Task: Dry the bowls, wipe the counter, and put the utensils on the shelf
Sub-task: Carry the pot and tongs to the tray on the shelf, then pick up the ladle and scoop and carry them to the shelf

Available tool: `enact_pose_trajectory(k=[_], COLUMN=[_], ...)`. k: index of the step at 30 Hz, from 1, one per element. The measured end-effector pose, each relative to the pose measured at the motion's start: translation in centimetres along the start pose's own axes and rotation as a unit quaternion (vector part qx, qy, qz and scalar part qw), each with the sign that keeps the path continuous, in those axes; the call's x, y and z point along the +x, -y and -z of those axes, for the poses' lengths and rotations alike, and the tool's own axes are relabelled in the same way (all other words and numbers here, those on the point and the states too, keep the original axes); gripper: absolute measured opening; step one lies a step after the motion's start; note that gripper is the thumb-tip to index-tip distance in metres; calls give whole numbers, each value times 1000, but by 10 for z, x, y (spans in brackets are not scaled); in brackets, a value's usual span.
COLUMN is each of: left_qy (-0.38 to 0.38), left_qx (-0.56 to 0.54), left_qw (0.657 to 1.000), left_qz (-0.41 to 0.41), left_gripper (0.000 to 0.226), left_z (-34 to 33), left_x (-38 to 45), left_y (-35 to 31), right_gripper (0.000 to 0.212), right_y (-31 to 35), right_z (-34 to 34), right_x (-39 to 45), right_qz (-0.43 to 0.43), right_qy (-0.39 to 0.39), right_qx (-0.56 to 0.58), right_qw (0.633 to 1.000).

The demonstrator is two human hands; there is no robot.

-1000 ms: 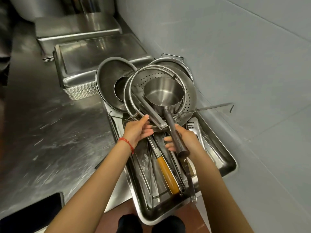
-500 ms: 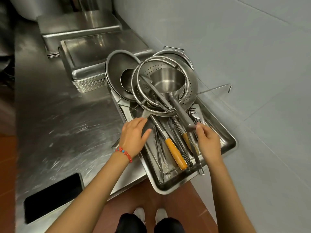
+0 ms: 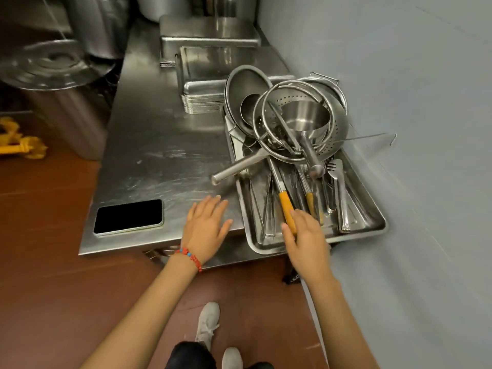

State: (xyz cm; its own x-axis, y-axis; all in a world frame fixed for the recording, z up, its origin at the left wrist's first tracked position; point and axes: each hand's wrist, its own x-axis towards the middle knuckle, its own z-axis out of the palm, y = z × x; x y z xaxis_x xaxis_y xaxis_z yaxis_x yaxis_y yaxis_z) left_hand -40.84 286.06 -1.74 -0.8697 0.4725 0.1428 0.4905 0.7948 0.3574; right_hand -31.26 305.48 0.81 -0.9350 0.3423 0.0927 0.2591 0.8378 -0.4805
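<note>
While our left hand lay open-fingered on the worktop, our right hand, fingers spread, seemingly touched an orange-handled utensil in the tray.

A steel tray sits at the counter's right end against the wall, its near edge hanging past the counter's front. At its far end, steel bowls and a perforated colander lean tilted and nested, with a small saucepan lying in the colander, its handle pointing toward the near end. The near part of the tray holds utensils lying lengthwise: two with orange handles, a fork, and a ladle handle jutting left over the tray's rim.
</note>
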Motion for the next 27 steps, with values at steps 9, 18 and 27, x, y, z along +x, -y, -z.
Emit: enact_pose_trajectory(k=[9, 18, 27], left_qy=[-41, -94, -143], left_qx=[31, 40, 77], left_qw=[991, 962, 895], left_qz=[122, 255, 415], left_gripper=[47, 49, 51], left_z=[37, 95, 173], left_x=[-86, -171, -293], left_y=[57, 174, 331], right_gripper=[46, 49, 50], right_y=[72, 222, 425], right_z=[-32, -112, -223], right_x=[-15, -20, -59], right_qz=[112, 238, 378], right_qy=[62, 142, 214], right_qx=[-8, 6, 4], right_qw=[992, 961, 901])
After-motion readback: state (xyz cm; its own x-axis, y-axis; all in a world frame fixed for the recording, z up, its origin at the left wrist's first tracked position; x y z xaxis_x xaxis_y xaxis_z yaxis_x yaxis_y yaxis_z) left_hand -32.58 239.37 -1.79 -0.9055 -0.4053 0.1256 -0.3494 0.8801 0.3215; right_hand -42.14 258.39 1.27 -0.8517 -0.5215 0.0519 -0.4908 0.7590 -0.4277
